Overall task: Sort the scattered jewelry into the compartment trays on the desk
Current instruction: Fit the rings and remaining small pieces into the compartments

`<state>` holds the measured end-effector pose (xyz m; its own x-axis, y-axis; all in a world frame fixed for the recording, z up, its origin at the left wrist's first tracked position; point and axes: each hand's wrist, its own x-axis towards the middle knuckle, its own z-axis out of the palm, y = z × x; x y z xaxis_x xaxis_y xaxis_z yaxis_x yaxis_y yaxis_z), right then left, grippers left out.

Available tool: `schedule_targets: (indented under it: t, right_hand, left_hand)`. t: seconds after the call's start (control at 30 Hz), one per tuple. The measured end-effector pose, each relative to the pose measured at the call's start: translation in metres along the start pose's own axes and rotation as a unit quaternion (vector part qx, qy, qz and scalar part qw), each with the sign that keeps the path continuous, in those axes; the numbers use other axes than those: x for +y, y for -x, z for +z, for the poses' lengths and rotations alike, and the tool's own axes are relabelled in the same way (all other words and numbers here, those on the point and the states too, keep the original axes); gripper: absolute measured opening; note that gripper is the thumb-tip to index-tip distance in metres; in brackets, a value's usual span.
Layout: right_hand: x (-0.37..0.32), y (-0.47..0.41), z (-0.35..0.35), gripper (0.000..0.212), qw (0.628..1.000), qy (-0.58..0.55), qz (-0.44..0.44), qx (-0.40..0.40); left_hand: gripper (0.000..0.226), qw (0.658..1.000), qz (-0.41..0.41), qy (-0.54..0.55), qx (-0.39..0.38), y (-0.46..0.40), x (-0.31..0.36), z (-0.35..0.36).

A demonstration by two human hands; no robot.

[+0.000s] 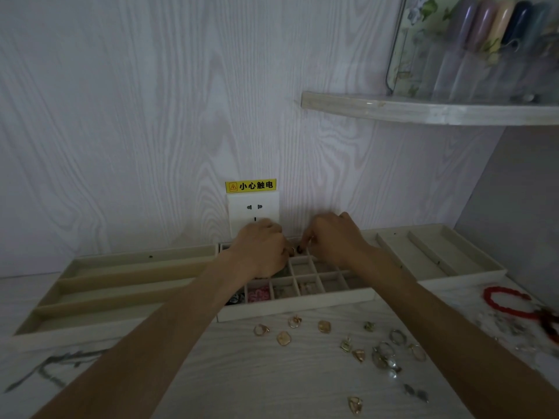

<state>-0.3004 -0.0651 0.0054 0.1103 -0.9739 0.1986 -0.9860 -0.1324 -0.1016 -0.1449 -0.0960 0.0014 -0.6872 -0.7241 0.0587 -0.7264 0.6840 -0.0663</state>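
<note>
1. Jewelry (357, 343) lies mostly loose on the desk (272, 373), just in front of the grid tray (302, 303): gold rings and pendants in a near row, clear and silvery pieces to the right, and a red bracelet (508, 300) further right.
2. A few pieces already sit in the tray's front cells, among them a pink one (259, 294) and a dark one at the left corner.
3. The step in hand looks like placing a small piece into a back-row cell of the grid tray. Both hands meet over that far row.
4. The left hand (261, 252) has its fingers curled, and something small and ring-like shows at its fingertips. It seems to pinch it, though dim light makes this uncertain.
5. The right hand (331, 238) pinches a small dark piece (300, 249) between thumb and finger, right beside the left fingertips.
6. Long-slot trays (121, 282) flank the grid on the left and right (438, 252); nothing shows in their slots.
7. Sorting is at an early stage, judging by how much is loose.
8. The next move calls for letting the piece down inside one cell, clear of the thin dividers, then reaching back to the near row of rings.
9. The bracelet would suit a long slot better than a grid cell.
</note>
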Motion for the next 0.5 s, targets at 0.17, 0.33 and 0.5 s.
schedule_targets:
  t: [0.17,0.33,0.5]
  right_hand:
    - [-0.0027,0.0001,0.004,0.029,1.0,0.014,-0.009,-0.018]
    - [-0.0034,0.0001,0.0039,0.031,1.0,0.015,-0.012,-0.021]
    - [-0.0021,-0.0001,0.0033,0.03,1.0,0.006,-0.012,-0.017]
  left_hand:
    - [0.038,1.0,0.001,-0.015,-0.001,-0.0008,0.0002,0.0011]
    - [0.038,1.0,-0.002,-0.007,-0.012,-0.001,0.0002,0.0]
    - [0.037,1.0,-0.004,0.03,-0.008,0.0013,0.0009,-0.0034]
